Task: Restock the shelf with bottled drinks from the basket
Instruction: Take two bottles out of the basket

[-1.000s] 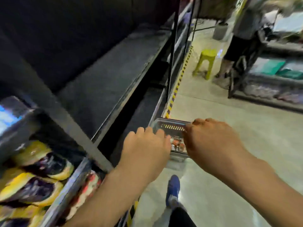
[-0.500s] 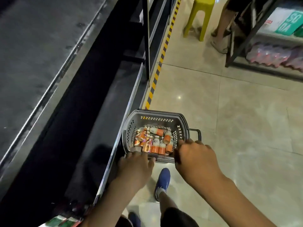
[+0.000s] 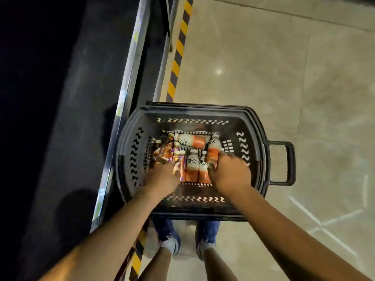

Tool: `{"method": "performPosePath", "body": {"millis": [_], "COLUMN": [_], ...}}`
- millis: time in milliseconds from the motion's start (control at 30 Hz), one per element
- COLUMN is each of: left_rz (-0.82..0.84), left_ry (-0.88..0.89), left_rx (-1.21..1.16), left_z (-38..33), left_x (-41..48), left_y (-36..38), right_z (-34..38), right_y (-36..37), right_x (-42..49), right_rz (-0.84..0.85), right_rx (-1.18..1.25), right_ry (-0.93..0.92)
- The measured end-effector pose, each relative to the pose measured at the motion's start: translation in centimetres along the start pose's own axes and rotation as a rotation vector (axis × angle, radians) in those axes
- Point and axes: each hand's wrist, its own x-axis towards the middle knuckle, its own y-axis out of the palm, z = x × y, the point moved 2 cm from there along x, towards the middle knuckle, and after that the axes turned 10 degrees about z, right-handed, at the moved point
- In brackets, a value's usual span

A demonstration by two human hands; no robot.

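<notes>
A dark grey plastic basket (image 3: 251, 126) stands on the floor beside the shelf. Several small bottled drinks (image 3: 191, 141) with white and orange labels lie and stand in its bottom. Both my hands reach down into it. My right hand (image 3: 230, 172) curls round an orange-and-white bottle (image 3: 213, 152) at the right of the heap. My left hand (image 3: 162, 176) is blurred and lies over the left bottles, next to one with an orange and purple label (image 3: 178, 164); its fingers are hidden. The dark, bare shelf board (image 3: 81, 102) runs along the left.
The shelf's metal front edge (image 3: 123, 92) passes close to the basket's left side. Yellow-and-black tape (image 3: 178, 49) marks the floor along the shelf. The basket's handle (image 3: 288, 163) sticks out to the right. My blue shoes (image 3: 168, 238) stand just behind the basket on beige tiles (image 3: 284, 78).
Both hands left the basket's near rim and went down inside among the bottles. The view dropped from the aisle to straight above the basket.
</notes>
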Motion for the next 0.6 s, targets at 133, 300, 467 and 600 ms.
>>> {"method": "performPosePath", "body": {"millis": [133,300,467,600], "left_rz": [-0.003,-0.033,-0.198,-0.268], "left_ry": [-0.127,-0.259,-0.35,-0.282], "left_rx": [-0.502,-0.684,-0.554,-0.592], "left_z": [2.7,4.6,5.3,6.4], "left_x": [11.8,23.7,29.1,29.9], "left_y": [5.2,12.1,15.9,17.3], "right_z": [-1.1,-2.3,-2.7,-3.9], "right_y": [6.1,13.2,15.5,16.0], "right_x": [13.4,28.5,35.2,37.5], "right_rz": [0.013,-0.004,-0.094,-0.06], "right_rx": [0.494,0.66,0.582,0.537], "right_ry": [0.142,0.304,0.35,0.379]}}
